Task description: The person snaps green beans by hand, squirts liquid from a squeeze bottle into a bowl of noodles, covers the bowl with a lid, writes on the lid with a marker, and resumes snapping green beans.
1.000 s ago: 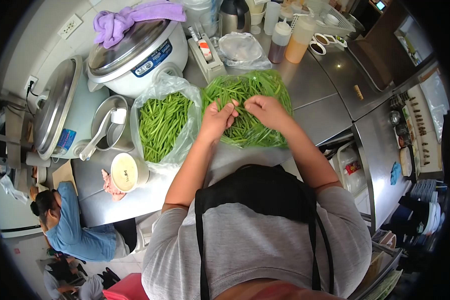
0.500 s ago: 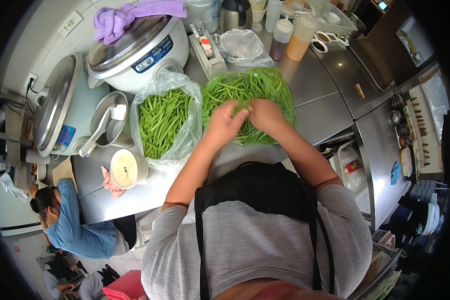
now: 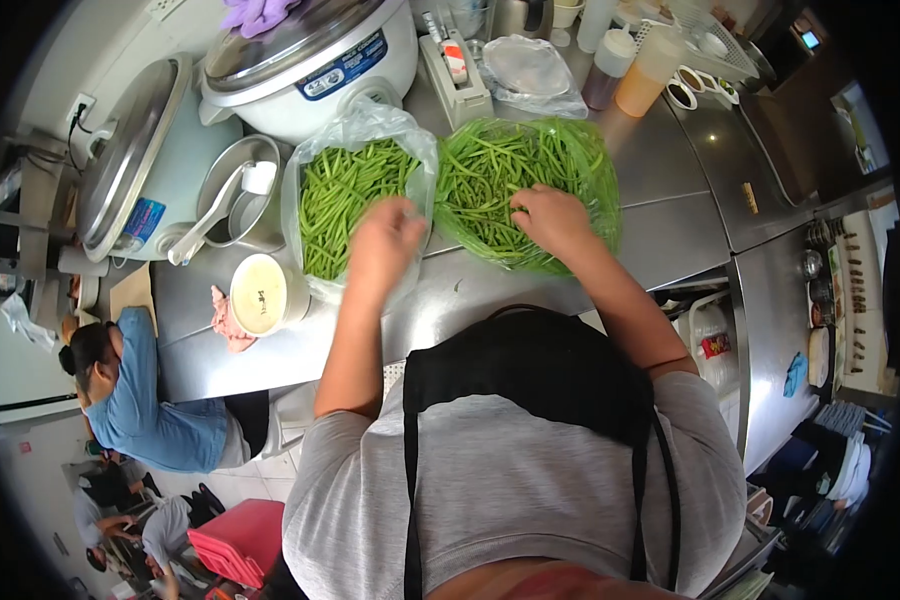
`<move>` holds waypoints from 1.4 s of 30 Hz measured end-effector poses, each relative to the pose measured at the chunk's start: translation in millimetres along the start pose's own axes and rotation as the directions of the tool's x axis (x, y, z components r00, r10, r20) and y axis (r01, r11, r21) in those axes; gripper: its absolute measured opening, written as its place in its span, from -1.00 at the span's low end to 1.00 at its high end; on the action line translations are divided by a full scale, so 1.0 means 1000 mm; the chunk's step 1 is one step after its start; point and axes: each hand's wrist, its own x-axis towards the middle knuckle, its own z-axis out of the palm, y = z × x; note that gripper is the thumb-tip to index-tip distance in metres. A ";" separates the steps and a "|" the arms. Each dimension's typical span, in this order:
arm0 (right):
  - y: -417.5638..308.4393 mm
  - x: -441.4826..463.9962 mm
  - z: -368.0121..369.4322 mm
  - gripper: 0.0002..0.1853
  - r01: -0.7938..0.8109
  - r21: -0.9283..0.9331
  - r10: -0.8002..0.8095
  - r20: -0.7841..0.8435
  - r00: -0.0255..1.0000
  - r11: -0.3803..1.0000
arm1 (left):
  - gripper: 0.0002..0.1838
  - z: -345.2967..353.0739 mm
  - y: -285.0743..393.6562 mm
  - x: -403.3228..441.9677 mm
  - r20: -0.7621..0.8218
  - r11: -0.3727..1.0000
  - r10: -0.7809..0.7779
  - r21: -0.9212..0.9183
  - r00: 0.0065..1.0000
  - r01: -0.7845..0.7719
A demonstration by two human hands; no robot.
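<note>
Two clear plastic bags of green beans lie side by side on the steel counter. Over the left bag (image 3: 426, 160), my left hand (image 3: 385, 240) is smeared by motion above the green beans (image 3: 355, 180), so its fingers cannot be made out. My right hand (image 3: 555, 220) reaches into the right bag (image 3: 602, 200), its bent fingertips closed at the green beans (image 3: 490, 180) there. The exact beans between those fingers are partly hidden.
Behind the bags stand a white rice cooker (image 3: 310, 85), a grey holder (image 3: 458, 90) and sauce bottles (image 3: 650, 75). To the left are a metal pot (image 3: 238, 215) with a ladle and a labelled tub (image 3: 260, 295). Another person (image 3: 160, 400) leans at the counter's left end.
My hands were together over the right bag, with something green between them. They have parted: the left moved over to the left bag, the right down to the beans. The view shifted.
</note>
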 end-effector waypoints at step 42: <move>0.078 0.001 -0.078 -0.96 0.335 0.020 -0.320 -0.249 0.914 0.942 | -0.79 0.145 0.131 0.034 -0.226 0.979 0.204 0.021 0.953 -0.204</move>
